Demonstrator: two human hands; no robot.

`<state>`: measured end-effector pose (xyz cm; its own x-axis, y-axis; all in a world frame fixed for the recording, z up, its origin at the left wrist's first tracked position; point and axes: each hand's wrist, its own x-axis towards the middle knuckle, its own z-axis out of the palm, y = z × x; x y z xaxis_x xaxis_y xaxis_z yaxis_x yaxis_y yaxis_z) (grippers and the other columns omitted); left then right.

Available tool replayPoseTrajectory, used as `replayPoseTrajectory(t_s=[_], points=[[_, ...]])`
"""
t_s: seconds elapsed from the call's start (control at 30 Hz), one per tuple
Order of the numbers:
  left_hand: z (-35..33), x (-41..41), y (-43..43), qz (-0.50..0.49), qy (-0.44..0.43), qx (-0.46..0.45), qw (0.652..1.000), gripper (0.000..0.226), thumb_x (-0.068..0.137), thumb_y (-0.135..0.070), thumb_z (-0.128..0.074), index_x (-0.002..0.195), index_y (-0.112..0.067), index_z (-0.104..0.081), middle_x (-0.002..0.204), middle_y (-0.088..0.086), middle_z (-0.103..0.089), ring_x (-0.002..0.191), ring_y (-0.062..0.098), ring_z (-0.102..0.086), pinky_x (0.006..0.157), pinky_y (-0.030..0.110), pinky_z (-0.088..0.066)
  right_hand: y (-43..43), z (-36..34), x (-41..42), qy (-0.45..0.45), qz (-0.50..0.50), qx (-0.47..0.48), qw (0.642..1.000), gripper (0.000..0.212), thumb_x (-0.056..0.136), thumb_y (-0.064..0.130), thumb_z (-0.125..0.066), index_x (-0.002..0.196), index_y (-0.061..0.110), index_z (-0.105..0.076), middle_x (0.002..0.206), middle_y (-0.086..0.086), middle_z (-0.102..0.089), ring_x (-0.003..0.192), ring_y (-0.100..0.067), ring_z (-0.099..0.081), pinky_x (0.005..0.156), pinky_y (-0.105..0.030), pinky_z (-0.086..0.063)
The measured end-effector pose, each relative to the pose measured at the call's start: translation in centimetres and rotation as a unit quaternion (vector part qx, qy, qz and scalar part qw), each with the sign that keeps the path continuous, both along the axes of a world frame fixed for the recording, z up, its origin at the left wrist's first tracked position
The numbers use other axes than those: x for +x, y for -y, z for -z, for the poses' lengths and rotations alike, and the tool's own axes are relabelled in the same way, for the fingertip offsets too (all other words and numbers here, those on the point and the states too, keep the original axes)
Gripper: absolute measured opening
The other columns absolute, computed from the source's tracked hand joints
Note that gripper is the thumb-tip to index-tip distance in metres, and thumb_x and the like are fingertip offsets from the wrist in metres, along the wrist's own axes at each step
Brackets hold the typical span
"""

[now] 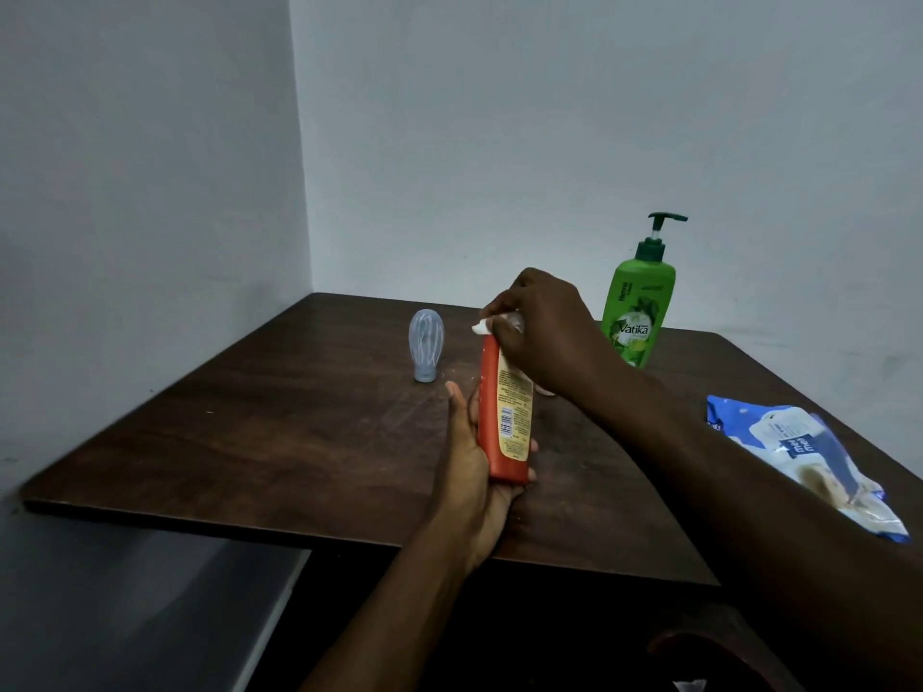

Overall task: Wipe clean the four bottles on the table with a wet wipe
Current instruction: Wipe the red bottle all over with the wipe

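My left hand [472,452] grips the lower end of an orange bottle [504,417] and holds it upright above the dark wooden table [299,432]. My right hand [544,332] is closed over the top of that bottle, pressing a white wet wipe [482,328] against it. A small translucent grey bottle [426,352] stands cap-down to the left, untouched. Behind my right hand stands a green pump bottle [637,312] labelled Vatika. A small pale object [544,391] peeks out under my right wrist; I cannot tell what it is.
A blue and white wet wipe pack [809,457] lies flat at the table's right edge. The table stands in a corner between two pale walls [449,142]. Its front edge runs just below my left wrist.
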<state>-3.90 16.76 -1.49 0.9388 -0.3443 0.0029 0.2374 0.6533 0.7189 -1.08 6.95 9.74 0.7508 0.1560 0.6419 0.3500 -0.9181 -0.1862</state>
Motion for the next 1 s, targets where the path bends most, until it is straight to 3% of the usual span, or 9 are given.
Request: replayPoseTrajectory(t_s=[0.17,0.27,0.33,0.4,0.47,0.67,0.8,0.93,1.0], points=[[-0.1,-0.1,0.0,-0.011,0.008,0.012,1.000,0.074,0.089,-0.076,-0.028,0.137,-0.028,-0.057,0.100,0.006,-0.072,0.070,0.017,-0.064,0.054,0.028,-0.046,-0.3,1.4,-1.4,-0.002,-0.021,-0.030,0.999,0.021,0.095,0.020,-0.059,0.104,0.013,-0.076,0.102,-0.003,-0.057,0.091,-0.020,-0.062,0.081,-0.039,-0.052],[-0.2,-0.4,0.1,-0.014,0.013,0.007,1.000,0.075,0.088,-0.078,-0.024,0.136,-0.030,-0.059,0.106,0.004,-0.075,0.080,0.018,-0.068,0.057,0.029,-0.048,-0.6,2.5,-3.1,-0.009,-0.044,-0.069,0.997,0.019,0.094,0.016,-0.058,0.100,0.010,-0.076,0.103,-0.006,-0.058,0.088,-0.020,-0.061,0.078,-0.026,-0.042],[-0.6,-0.6,0.1,-0.009,0.013,-0.005,1.000,0.081,0.081,-0.082,-0.024,0.134,-0.031,-0.059,0.117,0.006,-0.073,0.098,0.023,-0.070,0.075,0.038,-0.055,-0.7,3.2,-4.2,-0.006,-0.053,-0.083,0.995,0.020,0.095,0.018,-0.057,0.099,0.010,-0.075,0.104,-0.005,-0.058,0.089,-0.018,-0.059,0.076,-0.023,-0.038],[-0.9,-0.9,0.0,0.002,0.006,-0.033,0.999,0.091,0.072,-0.087,-0.027,0.132,-0.027,-0.060,0.126,0.009,-0.070,0.118,0.027,-0.065,0.103,0.051,-0.048,-0.7,4.0,-5.3,-0.021,-0.065,-0.081,0.994,0.022,0.096,0.021,-0.054,0.099,0.011,-0.073,0.104,-0.004,-0.056,0.089,-0.017,-0.058,0.078,-0.030,-0.047],[-0.9,-0.9,-0.4,0.014,-0.002,-0.059,0.998,0.102,0.069,-0.092,-0.028,0.137,-0.021,-0.056,0.131,0.013,-0.066,0.124,0.030,-0.061,0.111,0.053,-0.041,-0.7,4.8,-6.6,-0.043,-0.074,-0.083,0.993,0.025,0.095,0.025,-0.052,0.100,0.013,-0.073,0.106,-0.002,-0.057,0.091,-0.016,-0.058,0.079,-0.034,-0.051],[-0.8,-1.0,-0.8,0.009,-0.022,-0.062,0.998,0.112,0.065,-0.094,-0.030,0.146,-0.018,-0.046,0.130,0.015,-0.066,0.119,0.031,-0.065,0.100,0.044,-0.053,-0.6,6.8,-9.3,-0.058,-0.100,-0.052,0.992,0.023,0.092,0.028,-0.056,0.095,0.016,-0.075,0.102,0.002,-0.059,0.087,-0.012,-0.057,0.078,-0.020,-0.043],[-0.9,-1.1,-0.9,0.018,-0.026,-0.091,0.995,0.107,0.071,-0.092,-0.032,0.145,-0.016,-0.048,0.131,0.016,-0.066,0.118,0.030,-0.066,0.096,0.043,-0.055,-0.3,6.2,-8.6,-0.064,-0.106,-0.053,0.991,0.033,0.091,0.034,-0.050,0.097,0.015,-0.076,0.100,0.000,-0.059,0.085,-0.016,-0.060,0.075,-0.035,-0.054],[-0.7,-0.9,-0.5,0.005,0.003,-0.074,0.997,0.107,0.066,-0.095,-0.033,0.140,-0.020,-0.054,0.133,0.015,-0.064,0.127,0.032,-0.058,0.111,0.050,-0.040,-0.3,4.2,-6.4,-0.035,-0.079,-0.057,0.995,0.020,0.091,0.022,-0.062,0.102,0.012,-0.076,0.103,-0.003,-0.060,0.088,-0.018,-0.062,0.079,-0.031,-0.052],[-0.6,-0.7,-0.1,-0.014,0.018,-0.034,0.999,0.104,0.062,-0.096,-0.027,0.134,-0.030,-0.060,0.123,0.011,-0.069,0.111,0.030,-0.064,0.091,0.043,-0.047,-0.3,2.9,-5.0,-0.021,-0.062,-0.060,0.996,0.019,0.092,0.018,-0.065,0.104,0.010,-0.076,0.103,-0.005,-0.060,0.090,-0.020,-0.062,0.078,-0.026,-0.045]])
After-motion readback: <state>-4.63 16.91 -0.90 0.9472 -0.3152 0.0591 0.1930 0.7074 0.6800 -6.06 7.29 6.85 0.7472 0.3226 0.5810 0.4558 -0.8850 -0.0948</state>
